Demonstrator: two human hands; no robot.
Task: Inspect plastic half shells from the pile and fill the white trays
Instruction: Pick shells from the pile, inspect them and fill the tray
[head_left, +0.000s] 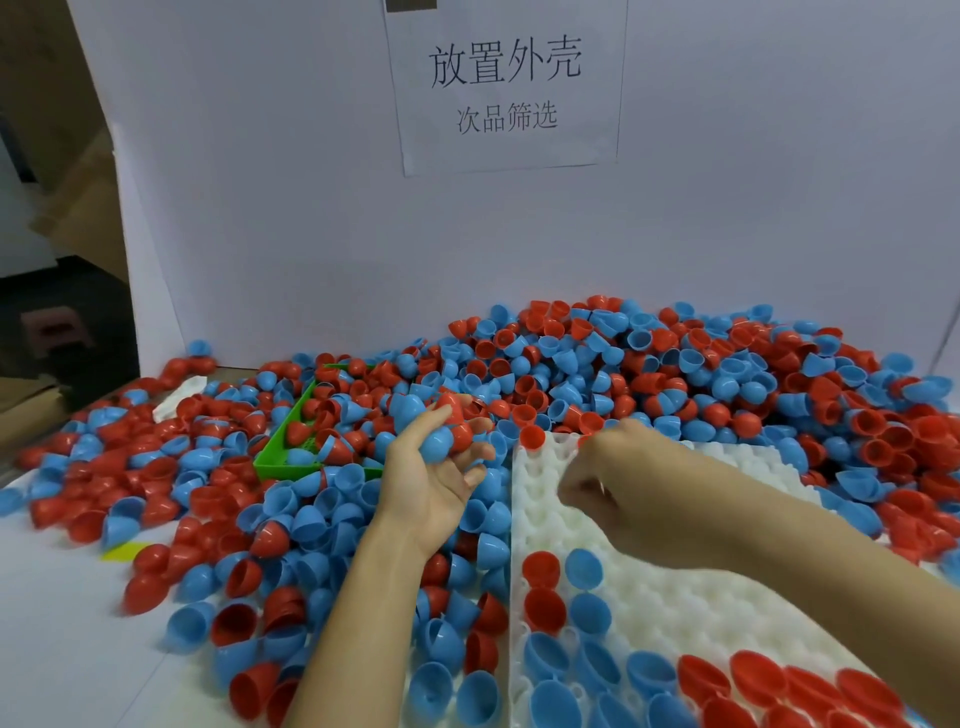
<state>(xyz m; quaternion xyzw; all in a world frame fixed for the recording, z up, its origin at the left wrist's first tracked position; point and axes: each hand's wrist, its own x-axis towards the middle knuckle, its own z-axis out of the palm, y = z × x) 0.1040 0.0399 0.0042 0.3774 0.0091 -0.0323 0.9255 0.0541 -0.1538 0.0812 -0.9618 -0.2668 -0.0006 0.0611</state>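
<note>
The left hand (439, 467), palm up with fingers curled around several red and blue shells (441, 436), sits just left of the white tray (675, 597), whose bare pockets lie under the right hand (613, 467), its fingers bent, contents hidden.

Left arm: bare forearm reaches forward from the bottom edge, wrist bent back.
Left hand (436, 467): palm turned up, fingers curled round a handful of shells (441, 434).
Right arm: bare forearm crosses in from the lower right.
Right hand (610, 467): back upward, fingers curled under; whether it holds anything is hidden.
</note>
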